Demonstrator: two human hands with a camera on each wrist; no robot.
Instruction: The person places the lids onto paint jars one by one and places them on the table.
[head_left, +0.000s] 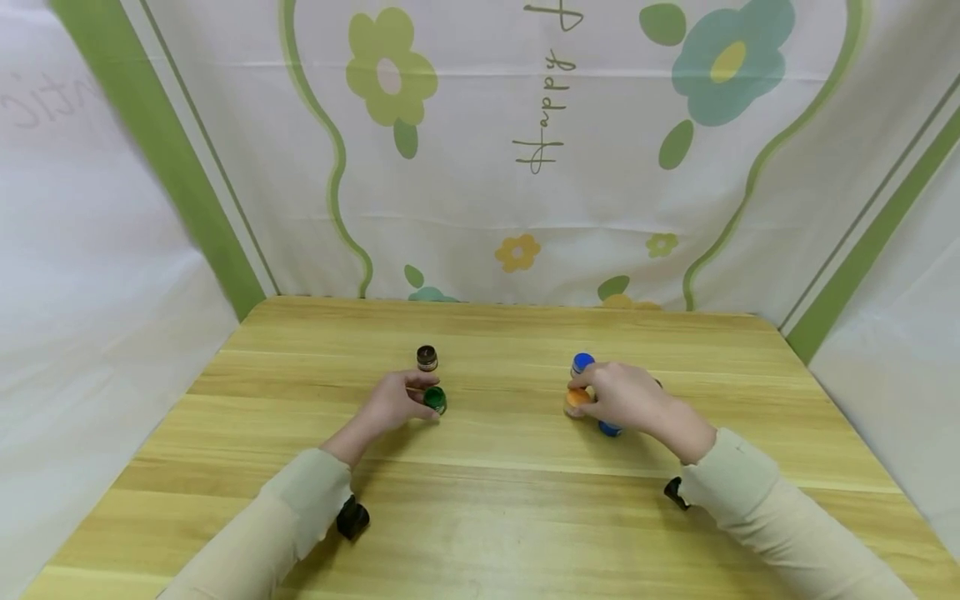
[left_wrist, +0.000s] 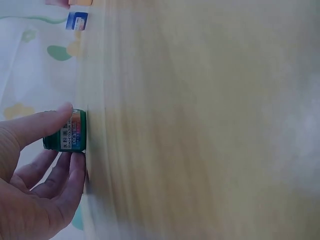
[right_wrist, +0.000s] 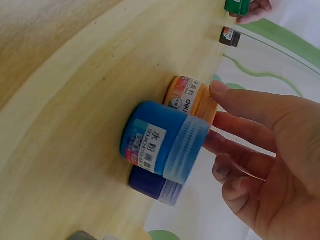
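My left hand (head_left: pixel 390 402) grips a small green paint jar (head_left: pixel 434 398), thumb on one side and fingers on the other. In the left wrist view this jar (left_wrist: pixel 74 132) stands upright at the table surface, its label showing. With thumb and fingertips, my right hand (head_left: pixel 626 396) pinches the lid of an orange paint jar (head_left: pixel 577 403). A bright blue jar (head_left: pixel 582 362) is just beyond it. Partly under the right hand sits another blue jar (head_left: pixel 610 429), which overlaps the orange one in the right wrist view. A dark brown jar (head_left: pixel 427 358) stands behind the green one.
The wooden table (head_left: pixel 480 517) reaches back to a white flowered curtain (head_left: pixel 465 183). Black pieces show beside the left cuff (head_left: pixel 352 518) and the right cuff (head_left: pixel 677 493). A dark rounded thing (right_wrist: pixel 81 235) enters the bottom of the right wrist view.
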